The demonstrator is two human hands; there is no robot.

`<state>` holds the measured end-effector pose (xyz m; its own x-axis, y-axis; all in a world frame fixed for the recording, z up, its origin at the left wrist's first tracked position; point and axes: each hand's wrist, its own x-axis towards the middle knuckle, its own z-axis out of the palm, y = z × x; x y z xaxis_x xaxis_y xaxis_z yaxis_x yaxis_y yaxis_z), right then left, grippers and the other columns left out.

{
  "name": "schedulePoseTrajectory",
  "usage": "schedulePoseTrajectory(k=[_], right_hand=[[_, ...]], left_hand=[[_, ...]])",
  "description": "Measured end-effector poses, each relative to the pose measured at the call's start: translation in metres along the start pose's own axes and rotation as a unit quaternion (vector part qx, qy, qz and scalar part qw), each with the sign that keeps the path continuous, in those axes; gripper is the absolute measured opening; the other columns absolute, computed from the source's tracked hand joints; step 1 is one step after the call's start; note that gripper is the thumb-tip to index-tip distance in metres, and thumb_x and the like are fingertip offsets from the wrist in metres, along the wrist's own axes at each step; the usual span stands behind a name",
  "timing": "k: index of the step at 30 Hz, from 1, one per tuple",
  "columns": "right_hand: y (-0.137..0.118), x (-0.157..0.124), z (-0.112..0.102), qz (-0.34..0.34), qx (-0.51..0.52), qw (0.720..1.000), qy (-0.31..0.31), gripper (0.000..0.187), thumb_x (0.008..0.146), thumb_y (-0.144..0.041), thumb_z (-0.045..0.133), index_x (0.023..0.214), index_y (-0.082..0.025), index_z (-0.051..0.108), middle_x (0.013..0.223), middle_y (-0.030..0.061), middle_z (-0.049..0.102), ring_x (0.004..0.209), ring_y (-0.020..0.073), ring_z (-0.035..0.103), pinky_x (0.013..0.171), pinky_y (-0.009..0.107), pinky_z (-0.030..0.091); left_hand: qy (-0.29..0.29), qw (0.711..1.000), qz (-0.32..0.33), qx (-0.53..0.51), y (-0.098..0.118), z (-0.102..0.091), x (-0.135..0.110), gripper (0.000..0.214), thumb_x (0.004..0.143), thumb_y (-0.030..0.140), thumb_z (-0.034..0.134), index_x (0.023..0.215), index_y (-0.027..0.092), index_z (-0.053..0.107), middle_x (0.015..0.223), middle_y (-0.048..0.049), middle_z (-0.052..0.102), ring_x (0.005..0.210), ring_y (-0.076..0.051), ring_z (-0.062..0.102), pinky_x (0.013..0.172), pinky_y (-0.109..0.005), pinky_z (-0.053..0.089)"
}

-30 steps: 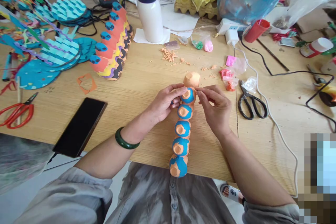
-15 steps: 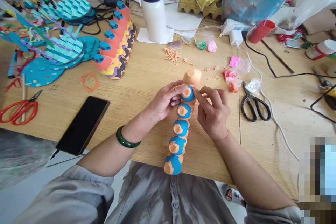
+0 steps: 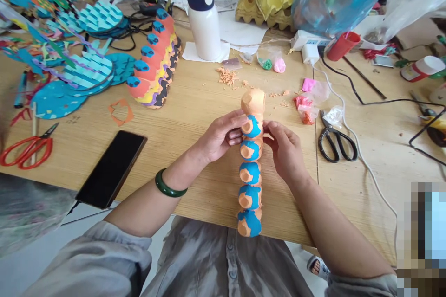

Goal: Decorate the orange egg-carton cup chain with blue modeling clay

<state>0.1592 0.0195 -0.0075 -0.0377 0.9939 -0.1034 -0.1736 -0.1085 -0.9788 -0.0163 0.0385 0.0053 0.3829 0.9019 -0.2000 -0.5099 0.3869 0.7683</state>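
Observation:
An orange egg-carton strip (image 3: 250, 171) with blue clay around its bumps lies lengthwise on the wooden table (image 3: 181, 116), its near end over the table edge. My left hand (image 3: 223, 135) grips its far part from the left, thumb on the second bump. My right hand (image 3: 284, 148) holds the same part from the right, fingers curled against it. The farthest bump is bare orange.
A black phone (image 3: 111, 168) lies at the left, red scissors (image 3: 26, 151) farther left, black scissors (image 3: 336, 139) at the right. A white bottle (image 3: 204, 14), clay pieces in bags (image 3: 303, 102), cables, a painted carton stack (image 3: 153, 65) and blue paper crafts (image 3: 80, 69) crowd the back.
The strip has swung straight, its near end moving right. My right hand went from pinching at the top blue bump to holding the strip's side.

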Motion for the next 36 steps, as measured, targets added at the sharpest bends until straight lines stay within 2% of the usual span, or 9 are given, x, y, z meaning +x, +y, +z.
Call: schedulePoseTrajectory(k=[2, 5, 8, 13, 23, 26, 29, 32, 36], right_hand=[[-0.004, 0.0, 0.001, 0.048, 0.026, 0.998, -0.035, 0.033, 0.085, -0.058, 0.075, 0.08, -0.025, 0.077, 0.087, 0.002, 0.076, 0.09, 0.021, 0.07, 0.088, 0.038, 0.059], [-0.01, -0.001, 0.001, 0.097, 0.048, 0.991, -0.082, 0.032, 0.078, -0.056, 0.081, 0.073, -0.026, 0.075, 0.08, 0.0013, 0.076, 0.085, 0.0208, 0.07, 0.09, 0.038, 0.057], [-0.013, -0.001, -0.001, 0.13, 0.072, 0.985, -0.089, 0.026, 0.073, -0.048, 0.085, 0.07, -0.025, 0.074, 0.078, 0.0004, 0.075, 0.079, 0.0194, 0.068, 0.087, 0.036, 0.055], [-0.012, 0.001, -0.002, 0.181, 0.126, 0.969, -0.111, 0.019, 0.071, -0.041, 0.083, 0.078, -0.024, 0.077, 0.083, 0.0019, 0.078, 0.083, 0.0216, 0.069, 0.082, 0.036, 0.054], [-0.011, 0.002, -0.005, 0.172, 0.125, 0.967, -0.141, 0.015, 0.074, -0.039, 0.084, 0.079, -0.024, 0.082, 0.085, 0.0013, 0.079, 0.09, 0.0211, 0.069, 0.095, 0.036, 0.051], [-0.012, 0.003, -0.005, 0.173, 0.129, 0.966, -0.143, 0.012, 0.076, -0.035, 0.079, 0.08, -0.023, 0.081, 0.089, 0.0026, 0.08, 0.097, 0.023, 0.07, 0.102, 0.037, 0.049], [-0.012, 0.004, -0.004, 0.181, 0.139, 0.961, -0.155, 0.018, 0.081, -0.037, 0.069, 0.081, -0.022, 0.079, 0.094, 0.0049, 0.081, 0.106, 0.0267, 0.07, 0.109, 0.042, 0.047], [-0.012, 0.006, -0.004, 0.18, 0.135, 0.96, -0.165, 0.022, 0.083, -0.038, 0.064, 0.082, -0.021, 0.078, 0.094, 0.0065, 0.081, 0.109, 0.0281, 0.07, 0.109, 0.044, 0.047], [-0.011, 0.006, -0.003, 0.182, 0.118, 0.966, -0.143, 0.021, 0.081, -0.04, 0.067, 0.081, -0.021, 0.076, 0.09, 0.0064, 0.079, 0.1, 0.0265, 0.071, 0.103, 0.043, 0.051]], left_hand=[[-0.006, 1.0, -0.013, 0.012, -0.001, 0.0, 0.0, 0.034, 0.076, 0.038, 0.085, 0.098, 0.015, 0.074, 0.065, 0.007, 0.043, 0.05, -0.002, 0.029, 0.043, -0.011, 0.028], [-0.014, 0.999, -0.025, 0.019, -0.003, 0.0, -0.001, 0.031, 0.077, 0.036, 0.085, 0.098, 0.016, 0.074, 0.065, 0.0069, 0.044, 0.051, -0.002, 0.03, 0.043, -0.011, 0.028], [-0.024, 0.999, -0.038, 0.02, -0.004, 0.0, -0.001, 0.032, 0.077, 0.036, 0.086, 0.098, 0.016, 0.074, 0.065, 0.0068, 0.045, 0.051, -0.002, 0.03, 0.043, -0.011, 0.028], [-0.034, 0.998, -0.053, 0.014, -0.005, -0.002, 0.0, 0.032, 0.076, 0.036, 0.086, 0.097, 0.015, 0.074, 0.066, 0.0062, 0.045, 0.051, -0.002, 0.029, 0.043, -0.011, 0.029], [-0.033, 0.998, -0.058, -0.002, -0.002, -0.004, 0.002, 0.031, 0.073, 0.036, 0.087, 0.088, 0.014, 0.072, 0.063, 0.0066, 0.04, 0.05, -0.002, 0.024, 0.041, -0.011, 0.025], [-0.036, 0.998, -0.058, -0.016, -0.001, -0.004, 0.001, 0.035, 0.072, 0.038, 0.088, 0.091, 0.013, 0.073, 0.064, 0.0068, 0.04, 0.05, -0.002, 0.025, 0.042, -0.011, 0.026], [-0.042, 0.997, -0.062, -0.029, -0.001, -0.005, 0.002, 0.035, 0.071, 0.037, 0.089, 0.09, 0.013, 0.072, 0.064, 0.0068, 0.041, 0.05, -0.001, 0.026, 0.042, -0.01, 0.027], [-0.03, 0.997, -0.06, -0.034, -0.002, -0.006, 0.003, 0.031, 0.072, 0.034, 0.088, 0.087, 0.013, 0.071, 0.063, 0.0065, 0.041, 0.049, -0.002, 0.028, 0.042, -0.011, 0.028], [-0.021, 0.998, -0.055, -0.033, -0.004, -0.007, 0.004, 0.029, 0.073, 0.032, 0.086, 0.09, 0.013, 0.073, 0.063, 0.006, 0.044, 0.049, -0.002, 0.03, 0.042, -0.011, 0.029]])
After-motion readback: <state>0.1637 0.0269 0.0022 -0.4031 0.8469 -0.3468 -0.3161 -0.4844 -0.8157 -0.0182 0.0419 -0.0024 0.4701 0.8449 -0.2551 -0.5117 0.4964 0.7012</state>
